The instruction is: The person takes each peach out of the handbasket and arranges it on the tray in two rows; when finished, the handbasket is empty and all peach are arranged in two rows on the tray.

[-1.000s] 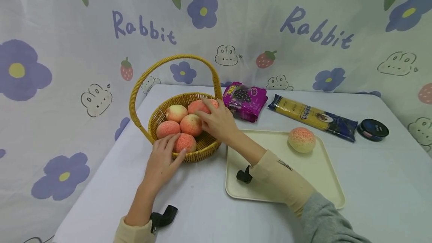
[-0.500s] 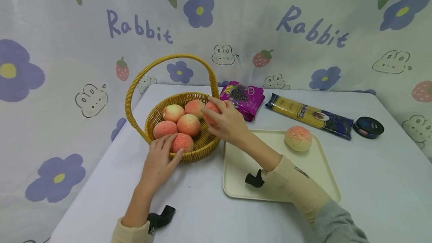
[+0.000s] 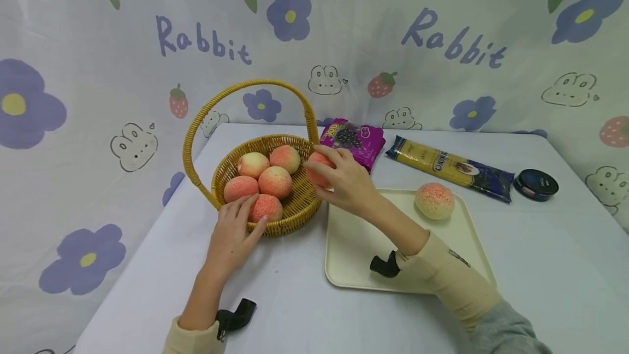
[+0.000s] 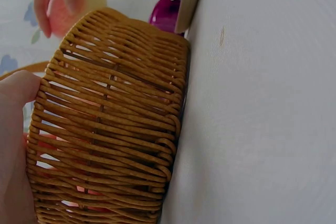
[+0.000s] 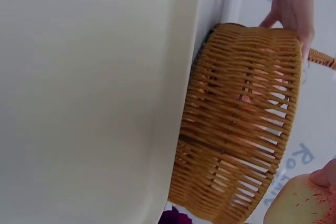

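Note:
My right hand (image 3: 351, 186) grips a pink-and-yellow peach (image 3: 318, 172) just over the right rim of a woven basket (image 3: 282, 227); the hand covers part of the fruit. The right wrist view shows this peach (image 5: 300, 203) at the lower right, a fingertip on it. Across the front left rim lies my left hand (image 3: 235, 239), its fingers fairly straight and spread, thumb (image 4: 23, 85) on the rim. Beside those fingers sits a front peach (image 3: 266, 209), with several more peaches (image 3: 275, 182) behind it in the basket.
Right of the basket lies a cream tray (image 3: 344, 266) bearing one peach (image 3: 434, 201). Behind are a purple grape-printed packet (image 3: 361, 143), a yellow-and-blue pasta packet (image 3: 449, 168) and a round black case (image 3: 535, 184). The basket's tall handle (image 3: 262, 82) arches over its left and back.
My right hand has lifted a peach from the right back of the basket and moved it right, over the rim. The left hand has stayed at the front rim.

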`<state>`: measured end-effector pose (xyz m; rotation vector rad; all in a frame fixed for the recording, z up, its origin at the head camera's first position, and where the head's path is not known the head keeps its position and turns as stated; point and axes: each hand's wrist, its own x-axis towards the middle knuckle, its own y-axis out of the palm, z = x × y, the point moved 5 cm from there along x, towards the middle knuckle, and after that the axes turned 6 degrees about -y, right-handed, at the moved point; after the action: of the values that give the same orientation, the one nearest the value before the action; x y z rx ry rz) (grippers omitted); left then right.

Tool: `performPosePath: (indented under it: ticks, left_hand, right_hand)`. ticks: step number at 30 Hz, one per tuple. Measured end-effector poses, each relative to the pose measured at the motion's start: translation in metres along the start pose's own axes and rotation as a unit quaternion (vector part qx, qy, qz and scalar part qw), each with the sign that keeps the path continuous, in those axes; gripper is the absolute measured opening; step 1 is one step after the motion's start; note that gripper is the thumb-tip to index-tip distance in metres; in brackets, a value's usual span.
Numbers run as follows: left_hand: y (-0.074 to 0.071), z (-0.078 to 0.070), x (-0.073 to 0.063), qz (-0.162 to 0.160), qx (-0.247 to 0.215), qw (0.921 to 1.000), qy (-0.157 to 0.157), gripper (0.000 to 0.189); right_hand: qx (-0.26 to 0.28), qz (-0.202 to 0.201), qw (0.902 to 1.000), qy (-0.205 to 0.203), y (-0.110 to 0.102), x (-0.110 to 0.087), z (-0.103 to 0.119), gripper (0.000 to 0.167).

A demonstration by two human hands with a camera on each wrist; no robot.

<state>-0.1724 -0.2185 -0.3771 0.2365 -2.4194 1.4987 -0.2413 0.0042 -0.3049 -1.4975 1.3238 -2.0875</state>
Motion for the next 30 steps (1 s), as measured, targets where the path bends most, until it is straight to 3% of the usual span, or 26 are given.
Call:
performPosePath:
  ticks: [12,18,30]
  left_hand:
    - [0.001,0.0,0.0,-0.004,0.0,1.0,-0.001,0.057]
    - [0.001,0.0,0.001,-0.004,0.0,1.0,0.0,0.058]
    - [0.002,0.002,0.002,-0.002,-0.003,1.0,0.0,0.057]
  right_hand:
    - [0.018,0.069,0.9966,0.041,-0.004,-0.027,-0.022,0.046]
    - [0.027,0.098,0.9919,0.077,-0.008,-0.042,-0.036,0.043]
    - [0.044,0.144,0.9824,0.11,-0.013,-0.072,-0.063,0.041]
